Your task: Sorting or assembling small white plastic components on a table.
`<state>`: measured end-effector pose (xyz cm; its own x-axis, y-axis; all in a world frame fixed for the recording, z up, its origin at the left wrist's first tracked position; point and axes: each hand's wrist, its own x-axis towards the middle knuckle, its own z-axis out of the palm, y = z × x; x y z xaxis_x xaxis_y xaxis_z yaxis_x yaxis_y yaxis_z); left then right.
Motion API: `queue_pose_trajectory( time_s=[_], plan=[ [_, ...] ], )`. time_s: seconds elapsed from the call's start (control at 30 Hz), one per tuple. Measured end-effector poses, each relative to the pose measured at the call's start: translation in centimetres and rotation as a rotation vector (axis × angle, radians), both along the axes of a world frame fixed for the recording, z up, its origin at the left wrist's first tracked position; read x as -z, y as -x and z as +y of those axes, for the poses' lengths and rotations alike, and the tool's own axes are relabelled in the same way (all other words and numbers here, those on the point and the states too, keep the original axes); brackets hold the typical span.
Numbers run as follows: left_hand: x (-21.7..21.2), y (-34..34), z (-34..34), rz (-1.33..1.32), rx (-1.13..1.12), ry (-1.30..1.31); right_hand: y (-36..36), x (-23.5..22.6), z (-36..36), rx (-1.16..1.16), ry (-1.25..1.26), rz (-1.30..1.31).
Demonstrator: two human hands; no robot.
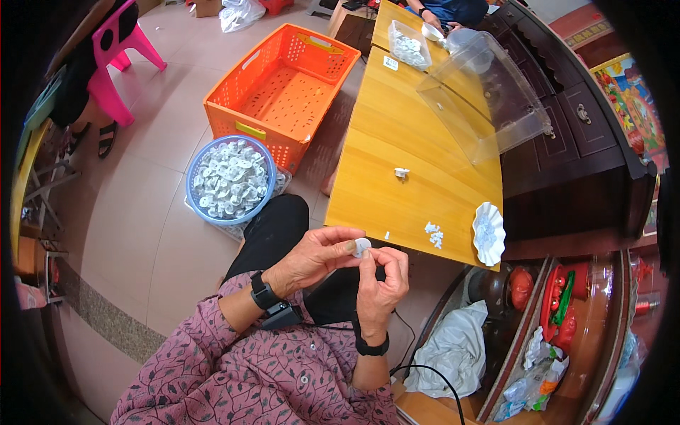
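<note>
A small round white plastic piece (362, 246) is held up in front of me near the table's edge. My left hand (319, 256) pinches it between thumb and fingers from the left. From the right, the closed thumb and fingers of my right hand (381, 283) press against its lower edge. Just beyond, on the yellow wooden table (368, 163), lie several tiny white bits (435, 235) and a single bit (387, 235). A scalloped white dish (499, 227) with pale little pieces stands at the table's right corner. Farther up sits another small white part (401, 172).
Left of the table, a blue basket (190, 185) full of white parts stands before an orange crate (237, 113). A clear plastic box (489, 145) and a tray (427, 57) of parts are on the table. Another person's hand (432, 18) is at its far end.
</note>
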<state>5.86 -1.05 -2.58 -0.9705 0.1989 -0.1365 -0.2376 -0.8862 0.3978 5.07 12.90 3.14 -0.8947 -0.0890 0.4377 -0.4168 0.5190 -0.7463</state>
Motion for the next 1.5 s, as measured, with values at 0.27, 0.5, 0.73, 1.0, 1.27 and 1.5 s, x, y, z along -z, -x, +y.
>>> queue_pose_trajectory(
  time_s=[0.27, 0.5, 0.73, 1.0, 1.27, 1.5],
  plan=[
    [-0.2, -0.2, 0.0, -0.004, -0.019, 0.046, 0.1, 0.3, -0.1, 0.007, -0.015, 0.019],
    [-0.2, -0.3, 0.4, -0.011, -0.043, 0.111, 0.0, 0.7, 0.0, 0.018, -0.029, 0.023],
    [0.2, -0.4, 0.3, 0.054, -0.067, 0.230, -0.2, 1.3, 0.0, 0.008, -0.068, 0.033],
    [0.1, -0.4, 0.1, 0.046, -0.068, 0.258, -0.1, 0.4, 0.2, -0.031, 0.002, -0.037],
    [0.3, -0.3, 0.3, 0.077, -0.069, 0.276, 0.4, 1.0, 0.1, -0.068, -0.117, 0.057],
    [0.2, -0.5, -0.4, 0.071, -0.083, 0.344, 0.5, 1.2, -0.3, -0.090, -0.135, 0.019]
  ],
)
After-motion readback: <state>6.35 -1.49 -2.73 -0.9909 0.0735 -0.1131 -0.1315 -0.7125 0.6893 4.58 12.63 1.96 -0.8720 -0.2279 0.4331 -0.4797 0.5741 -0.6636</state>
